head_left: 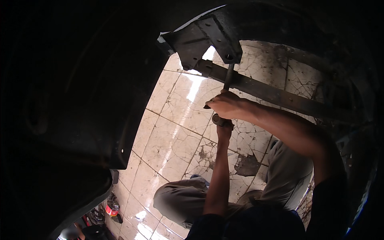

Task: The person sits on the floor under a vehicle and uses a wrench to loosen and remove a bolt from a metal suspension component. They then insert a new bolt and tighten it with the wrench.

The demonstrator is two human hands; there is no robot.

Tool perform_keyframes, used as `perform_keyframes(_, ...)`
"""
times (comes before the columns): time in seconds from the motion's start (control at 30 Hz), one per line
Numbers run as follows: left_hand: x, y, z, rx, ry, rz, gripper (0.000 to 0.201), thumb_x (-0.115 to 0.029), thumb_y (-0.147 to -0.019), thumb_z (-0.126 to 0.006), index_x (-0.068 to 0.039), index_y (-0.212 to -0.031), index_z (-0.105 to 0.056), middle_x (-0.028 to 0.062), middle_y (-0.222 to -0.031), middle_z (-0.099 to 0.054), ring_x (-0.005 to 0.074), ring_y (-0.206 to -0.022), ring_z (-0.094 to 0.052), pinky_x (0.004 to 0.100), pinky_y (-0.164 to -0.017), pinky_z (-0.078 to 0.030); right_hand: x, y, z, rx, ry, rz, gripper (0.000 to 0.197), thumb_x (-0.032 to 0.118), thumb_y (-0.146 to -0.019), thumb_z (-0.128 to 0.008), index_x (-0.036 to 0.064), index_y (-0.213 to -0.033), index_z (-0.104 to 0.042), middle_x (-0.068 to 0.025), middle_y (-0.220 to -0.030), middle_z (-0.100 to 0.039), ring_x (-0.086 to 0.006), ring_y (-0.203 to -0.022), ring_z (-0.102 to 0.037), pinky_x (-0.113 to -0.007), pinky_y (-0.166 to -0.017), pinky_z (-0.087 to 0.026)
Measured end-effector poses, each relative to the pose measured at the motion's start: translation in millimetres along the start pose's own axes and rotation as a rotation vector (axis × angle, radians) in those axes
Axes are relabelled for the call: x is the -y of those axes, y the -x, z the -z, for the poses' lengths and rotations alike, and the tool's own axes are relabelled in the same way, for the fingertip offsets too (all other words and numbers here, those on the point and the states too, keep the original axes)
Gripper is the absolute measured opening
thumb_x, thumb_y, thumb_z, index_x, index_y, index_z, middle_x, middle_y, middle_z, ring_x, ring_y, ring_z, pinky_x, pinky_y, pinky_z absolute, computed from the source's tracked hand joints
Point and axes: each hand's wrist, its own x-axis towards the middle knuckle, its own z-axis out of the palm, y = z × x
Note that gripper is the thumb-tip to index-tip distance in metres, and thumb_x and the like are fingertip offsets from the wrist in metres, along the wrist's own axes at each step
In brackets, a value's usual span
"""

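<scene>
My right hand [225, 106] reaches in from the right and is closed around the lower part of a dark metal rod [229, 77]. The rod rises past a long bar [276, 95] toward the hole at the lower end of a black metal bracket [219, 35]. Whether the rod is joined to that bracket, I cannot tell. Just below, my left hand [225, 126] comes up from the lower edge, closed on a dark metal piece with a round hollow end [216, 119]. Its kind is unclear, and the fingers partly hide it. Both hands nearly touch.
Dark vehicle bodywork [76, 104] fills the left and arches over the top. Cracked pale floor tiles [160, 132] lie below, with a broken patch [247, 165] near my bent legs [180, 200]. A red container [112, 209] and part of another person [78, 232] show at lower left.
</scene>
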Motion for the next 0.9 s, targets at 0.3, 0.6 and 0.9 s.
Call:
perform_keyframes(0.3,-3,3,1,-0.015,-0.028,-0.028,0.018,-0.01,-0.091,-0.051,-0.006,-0.073,-0.049,-0.0004,-0.06,-0.046,0.0095,-0.052,-0.045,0.0275,-0.053,-0.042,3,2,13,0.181,-0.08,-0.122,0.013,0.008,-0.081,-0.061,0.0034,-0.091,-0.068,-0.0159,-0.094,-0.071,-0.0318,-0.092,-0.069,-0.045,-0.083,-0.05)
perform_keyframes(0.6,7,2,3,-0.023,0.04,-0.031,0.023,-0.013,-0.09,-0.052,-0.007,-0.068,-0.049,0.0007,-0.06,-0.05,0.0097,-0.051,-0.046,0.0284,-0.048,-0.038,0,2,14,0.141,-0.12,-0.081,0.014,0.007,-0.08,-0.061,0.0015,-0.093,-0.065,-0.0179,-0.092,-0.07,-0.0333,-0.09,-0.069,-0.047,-0.082,-0.049)
perform_keyframes(0.9,22,-3,13,-0.036,-0.138,-0.041,0.019,-0.017,-0.09,-0.052,-0.006,-0.075,-0.056,0.0033,-0.062,-0.056,0.012,-0.058,-0.055,0.0302,-0.052,-0.042,12,-3,16,0.126,-0.155,-0.189,0.014,0.008,-0.082,-0.061,-0.0001,-0.092,-0.065,-0.0209,-0.09,-0.07,-0.0364,-0.091,-0.068,-0.051,-0.089,-0.048)
